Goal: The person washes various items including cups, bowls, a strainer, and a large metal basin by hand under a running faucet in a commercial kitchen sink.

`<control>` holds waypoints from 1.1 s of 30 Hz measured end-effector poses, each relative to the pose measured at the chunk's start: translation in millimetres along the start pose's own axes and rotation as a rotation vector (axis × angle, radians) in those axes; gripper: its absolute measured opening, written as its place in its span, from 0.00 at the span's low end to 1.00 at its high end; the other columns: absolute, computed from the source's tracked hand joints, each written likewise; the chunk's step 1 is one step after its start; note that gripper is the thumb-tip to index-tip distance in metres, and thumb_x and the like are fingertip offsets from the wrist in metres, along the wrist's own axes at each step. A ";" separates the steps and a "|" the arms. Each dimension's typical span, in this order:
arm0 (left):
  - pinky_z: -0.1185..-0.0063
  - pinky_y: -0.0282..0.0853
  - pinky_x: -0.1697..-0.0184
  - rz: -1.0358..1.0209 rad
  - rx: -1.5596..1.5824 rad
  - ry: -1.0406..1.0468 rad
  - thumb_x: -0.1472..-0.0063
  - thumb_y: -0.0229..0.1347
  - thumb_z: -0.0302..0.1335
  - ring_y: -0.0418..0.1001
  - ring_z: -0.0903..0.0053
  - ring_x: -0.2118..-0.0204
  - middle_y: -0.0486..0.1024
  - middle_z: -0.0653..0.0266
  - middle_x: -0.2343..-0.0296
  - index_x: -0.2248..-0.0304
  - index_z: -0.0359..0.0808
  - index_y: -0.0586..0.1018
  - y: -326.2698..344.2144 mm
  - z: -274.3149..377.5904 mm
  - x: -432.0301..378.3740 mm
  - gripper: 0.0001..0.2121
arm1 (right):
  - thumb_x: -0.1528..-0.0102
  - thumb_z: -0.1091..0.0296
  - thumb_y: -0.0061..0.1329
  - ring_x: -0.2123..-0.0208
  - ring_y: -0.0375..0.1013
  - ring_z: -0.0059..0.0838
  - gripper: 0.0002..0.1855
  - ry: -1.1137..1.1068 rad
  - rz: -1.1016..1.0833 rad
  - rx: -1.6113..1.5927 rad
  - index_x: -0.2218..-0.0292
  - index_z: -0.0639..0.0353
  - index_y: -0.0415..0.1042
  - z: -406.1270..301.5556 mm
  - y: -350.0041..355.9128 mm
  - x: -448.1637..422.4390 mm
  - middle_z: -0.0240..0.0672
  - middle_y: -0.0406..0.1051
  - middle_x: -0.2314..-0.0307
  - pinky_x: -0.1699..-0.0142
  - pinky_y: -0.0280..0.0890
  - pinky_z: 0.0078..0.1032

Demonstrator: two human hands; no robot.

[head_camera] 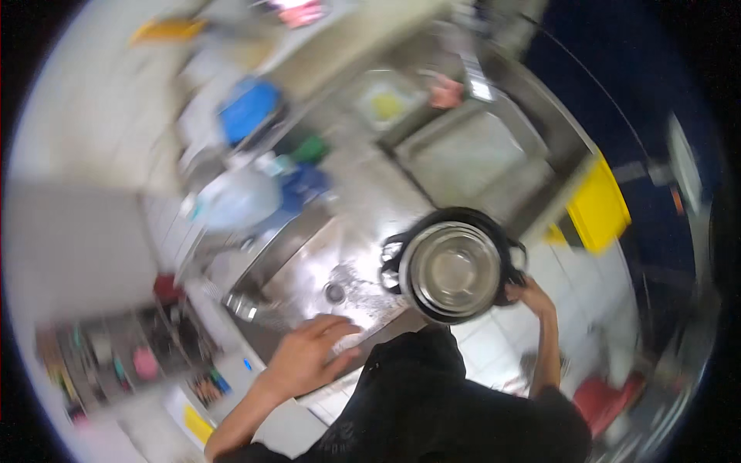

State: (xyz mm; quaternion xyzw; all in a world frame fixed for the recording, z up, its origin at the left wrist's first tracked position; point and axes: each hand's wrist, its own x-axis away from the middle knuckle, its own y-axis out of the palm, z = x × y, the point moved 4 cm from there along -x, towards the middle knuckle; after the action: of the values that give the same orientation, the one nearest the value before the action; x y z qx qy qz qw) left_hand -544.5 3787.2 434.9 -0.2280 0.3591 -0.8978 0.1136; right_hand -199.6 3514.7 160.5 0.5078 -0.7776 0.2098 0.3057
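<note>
My right hand (529, 296) grips the right-hand side of a stack of dark round pots with loop handles. Shiny metal bowls or pots (457, 269) are nested inside the stack, and nothing shows in the innermost one. The stack sits over the right part of a stainless steel sink basin (289, 278), near its front edge; whether it rests there or is held up, I cannot tell. Above the basin's front rim, my left hand (315, 353) has its fingers apart and holds nothing. The drain (334, 293) lies beyond it on the wet basin floor.
A large plastic bottle (240, 197), blue cloth-like items and a blue container (249, 110) stand behind the basin, blurred. A second basin holds a metal tray (469, 156). A faucet (240, 305) juts in at left. A yellow bin (599, 205) is right; a utensil organizer (127, 353) is left.
</note>
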 end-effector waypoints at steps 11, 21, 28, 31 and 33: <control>0.74 0.71 0.59 0.340 0.779 -0.460 0.46 0.56 0.30 0.76 0.74 0.64 0.78 0.60 0.65 0.59 0.34 0.76 327.5 -183.4 63.5 0.15 | 0.50 0.80 0.51 0.64 0.70 0.22 0.21 -0.053 0.007 -0.611 0.53 0.59 0.67 86.7 67.8 21.7 0.30 0.72 0.65 0.55 0.66 0.21; 0.70 0.67 0.48 1.124 2.100 0.085 0.33 0.35 0.36 0.68 0.61 0.49 0.68 0.45 0.54 0.52 0.24 0.64 162.6 -311.1 56.1 0.21 | 0.50 0.87 0.45 0.53 0.68 0.35 0.24 -0.322 0.142 -0.977 0.50 0.64 0.65 111.1 149.3 33.9 0.40 0.69 0.55 0.43 0.62 0.38; 0.75 0.70 0.56 0.978 1.427 -0.196 0.34 0.40 0.38 0.75 0.70 0.62 0.76 0.56 0.66 0.60 0.29 0.75 139.1 -379.3 26.3 0.20 | 0.50 0.89 0.41 0.49 0.65 0.39 0.28 -0.480 0.156 -1.000 0.47 0.66 0.61 114.7 183.6 41.6 0.43 0.64 0.50 0.39 0.56 0.38; 0.77 0.70 0.63 1.103 1.100 0.247 0.36 0.43 0.35 0.75 0.78 0.67 0.77 0.62 0.68 0.62 0.31 0.77 100.8 -464.5 21.0 0.16 | 0.47 0.87 0.39 0.49 0.64 0.42 0.25 -0.356 0.165 -1.069 0.47 0.67 0.59 118.6 199.6 39.2 0.50 0.64 0.52 0.39 0.56 0.40; 0.80 0.71 0.64 0.612 1.433 0.350 0.34 0.44 0.40 0.74 0.78 0.67 0.76 0.61 0.65 0.57 0.31 0.74 36.6 -549.0 18.8 0.19 | 0.47 0.86 0.40 0.52 0.67 0.41 0.21 -0.252 0.143 -1.055 0.50 0.72 0.59 102.2 223.6 9.8 0.49 0.66 0.55 0.40 0.59 0.36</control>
State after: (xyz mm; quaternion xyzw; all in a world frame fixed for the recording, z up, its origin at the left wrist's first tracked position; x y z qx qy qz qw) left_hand -828.9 4079.6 65.3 0.1537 -0.2462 -0.8618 0.4159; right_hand -434.6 3531.8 89.7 0.2526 -0.8406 -0.2508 0.4083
